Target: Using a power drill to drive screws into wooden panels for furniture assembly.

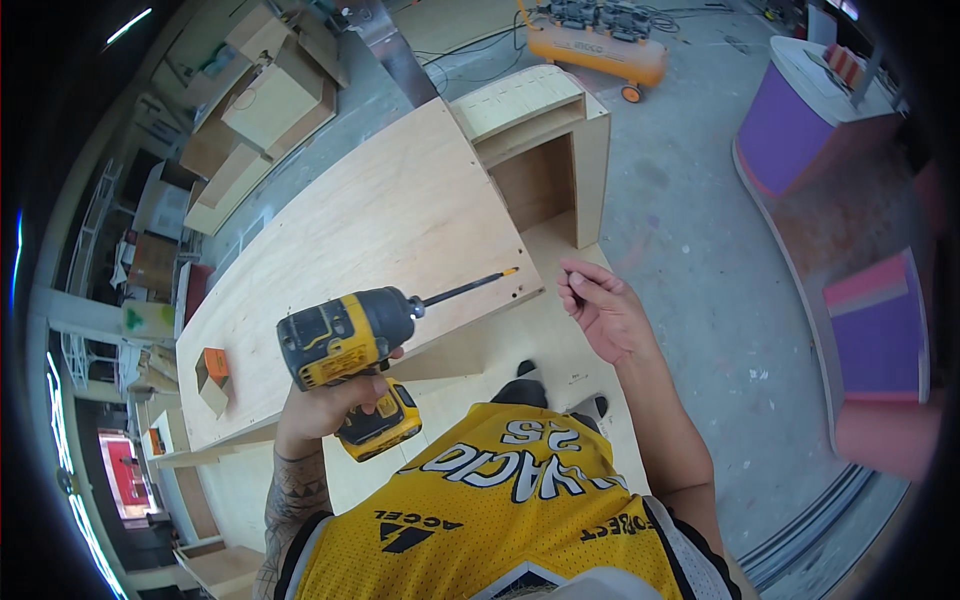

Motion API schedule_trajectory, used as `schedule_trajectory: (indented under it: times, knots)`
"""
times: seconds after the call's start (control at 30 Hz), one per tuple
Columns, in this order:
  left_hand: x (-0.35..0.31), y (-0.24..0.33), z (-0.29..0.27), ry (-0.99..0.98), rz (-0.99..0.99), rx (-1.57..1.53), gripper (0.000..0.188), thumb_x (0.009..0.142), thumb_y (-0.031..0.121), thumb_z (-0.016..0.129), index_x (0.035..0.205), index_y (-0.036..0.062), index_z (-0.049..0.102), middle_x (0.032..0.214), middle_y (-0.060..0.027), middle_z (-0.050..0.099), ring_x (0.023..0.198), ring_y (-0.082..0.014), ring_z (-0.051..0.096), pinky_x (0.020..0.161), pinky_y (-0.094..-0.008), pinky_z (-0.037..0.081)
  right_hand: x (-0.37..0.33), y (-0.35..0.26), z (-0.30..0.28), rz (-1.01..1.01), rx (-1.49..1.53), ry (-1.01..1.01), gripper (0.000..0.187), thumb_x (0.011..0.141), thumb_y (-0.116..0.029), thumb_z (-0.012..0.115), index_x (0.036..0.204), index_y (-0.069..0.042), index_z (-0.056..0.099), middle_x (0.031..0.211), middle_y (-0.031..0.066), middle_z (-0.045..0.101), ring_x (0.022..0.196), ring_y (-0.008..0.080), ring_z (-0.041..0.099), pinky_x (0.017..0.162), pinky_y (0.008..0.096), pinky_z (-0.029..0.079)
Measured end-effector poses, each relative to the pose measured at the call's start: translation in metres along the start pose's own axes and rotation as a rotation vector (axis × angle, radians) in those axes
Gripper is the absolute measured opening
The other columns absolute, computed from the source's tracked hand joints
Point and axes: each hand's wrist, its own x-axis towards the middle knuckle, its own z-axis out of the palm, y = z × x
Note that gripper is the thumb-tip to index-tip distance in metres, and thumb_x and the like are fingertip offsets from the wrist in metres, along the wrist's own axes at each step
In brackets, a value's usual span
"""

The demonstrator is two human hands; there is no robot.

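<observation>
My left hand (335, 405) is wrapped round the grip of a yellow and black cordless impact driver (350, 330). Its long driver bit (470, 287) points right, over the near right corner of a large plywood panel (350, 220). Small dark spots, screw heads or holes, show at that corner. Just off the panel's right edge, my right hand (605, 315) is raised palm up with its fingers pinched together. Whatever sits between those fingertips is too small to name. A small open carton (212, 383) with an orange end rests on the panel's left part.
Beyond the panel's right end stands an open plywood compartment (535, 170). An orange air compressor (595, 55) is on the floor at the back. A purple curved counter (800, 120) stands on the right, and other plywood cabinets (275, 110) at the far left.
</observation>
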Motion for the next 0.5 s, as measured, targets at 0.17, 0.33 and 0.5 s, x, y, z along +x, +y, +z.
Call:
schedule_trajectory:
  times: [0.17,0.33,0.5]
  knots:
    - [0.020,0.006,0.000,0.115,0.053,-0.108,0.043,0.076,-0.005,0.064,0.119,-0.0010,0.068,0.112,-0.0156,0.073,0.072,-0.0130,0.065,0.069,-0.0285,0.055,0.059,-0.016,0.030,0.088,0.104,-0.112,0.010,0.103,-0.007,0.064,0.110,-0.001,0.068,0.112,0.0144,0.073,0.096,0.0210,0.073,0.092,0.0329,0.062]
    - [0.067,0.008,-0.002,0.152,0.070,-0.148,0.043,0.077,-0.005,0.065,0.119,-0.0003,0.068,0.113,-0.0138,0.072,0.071,-0.0105,0.063,0.067,-0.0280,0.054,0.113,-0.037,0.066,0.170,0.194,-0.173,0.009,0.106,-0.009,0.060,0.107,-0.002,0.065,0.120,0.0205,0.072,0.106,0.0270,0.074,0.100,0.0384,0.062]
    - [0.099,0.007,0.001,0.212,0.107,-0.084,0.048,0.077,-0.003,0.067,0.125,0.0007,0.067,0.116,-0.0134,0.073,0.064,-0.0097,0.060,0.065,-0.0267,0.053,0.158,-0.050,0.088,0.176,0.168,-0.098,0.011,0.106,-0.014,0.062,0.104,-0.003,0.065,0.119,0.0198,0.072,0.107,0.0260,0.073,0.100,0.0364,0.062]
